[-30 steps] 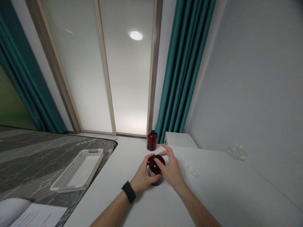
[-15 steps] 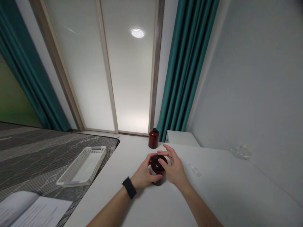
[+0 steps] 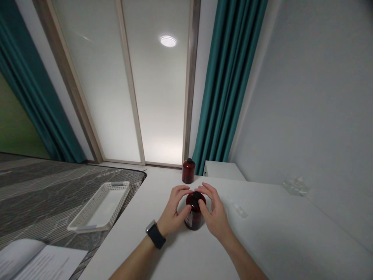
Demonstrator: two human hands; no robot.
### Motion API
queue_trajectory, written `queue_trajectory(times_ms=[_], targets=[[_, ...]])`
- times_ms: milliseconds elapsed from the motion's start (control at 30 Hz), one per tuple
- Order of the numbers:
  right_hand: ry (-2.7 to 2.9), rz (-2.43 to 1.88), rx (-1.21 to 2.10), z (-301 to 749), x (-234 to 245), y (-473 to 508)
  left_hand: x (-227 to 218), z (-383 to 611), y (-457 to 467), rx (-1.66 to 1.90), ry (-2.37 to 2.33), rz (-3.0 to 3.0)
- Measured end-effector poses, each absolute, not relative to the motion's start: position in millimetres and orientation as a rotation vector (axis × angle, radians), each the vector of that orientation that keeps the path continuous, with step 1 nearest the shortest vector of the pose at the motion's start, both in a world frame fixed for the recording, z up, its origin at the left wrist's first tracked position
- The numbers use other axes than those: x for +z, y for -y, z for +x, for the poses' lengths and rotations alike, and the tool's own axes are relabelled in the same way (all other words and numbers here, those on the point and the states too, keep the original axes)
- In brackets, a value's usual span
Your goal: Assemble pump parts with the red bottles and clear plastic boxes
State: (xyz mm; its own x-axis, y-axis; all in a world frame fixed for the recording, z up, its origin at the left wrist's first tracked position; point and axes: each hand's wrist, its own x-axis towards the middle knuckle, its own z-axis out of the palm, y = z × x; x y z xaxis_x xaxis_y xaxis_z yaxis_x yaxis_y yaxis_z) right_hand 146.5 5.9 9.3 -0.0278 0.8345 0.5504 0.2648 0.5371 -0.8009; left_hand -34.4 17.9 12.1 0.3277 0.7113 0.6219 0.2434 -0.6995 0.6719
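A dark red-brown bottle [image 3: 194, 221] with a black cap [image 3: 197, 194] and a pale label stands upright on the white table, between my two hands. My left hand [image 3: 174, 214] is open at its left side, fingers curved and spread, thumb close to the label side. On the right, my right hand [image 3: 215, 214] has its thumb at the bottle's shoulder and its fingers bent behind the cap. That hand's fingers are apart too, and light contact with the bottle cannot be ruled out. A second bottle [image 3: 188, 172] of the same kind, also black-capped, stands farther back.
Left of the table [image 3: 131, 252], a white basket [image 3: 116, 212] and an open book [image 3: 58, 258] lie on a grey patterned surface [image 3: 58, 198]. Clear plastic [image 3: 295, 186] sits by the right wall, and a small translucent piece [image 3: 239, 210] is nearer. A white cabinet [image 3: 224, 170] stands behind.
My left hand has let go of the near bottle and its fingers have spread, moving slightly left. My right thumb has shifted from the cap to the bottle's shoulder.
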Motion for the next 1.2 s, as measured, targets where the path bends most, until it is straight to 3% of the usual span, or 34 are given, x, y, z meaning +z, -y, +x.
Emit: queue_trajectory(times_ms=[800,1200], targets=[[1.538,-0.901,0.627,149.1,3.5,-5.6,14.6,-37.4,-14.2,1.369,-0.724,2.092],[1.543,-0.932,0.607,145.4,3.8,-5.4,7.9,-34.0,-13.0,1.473,-0.59,1.784]])
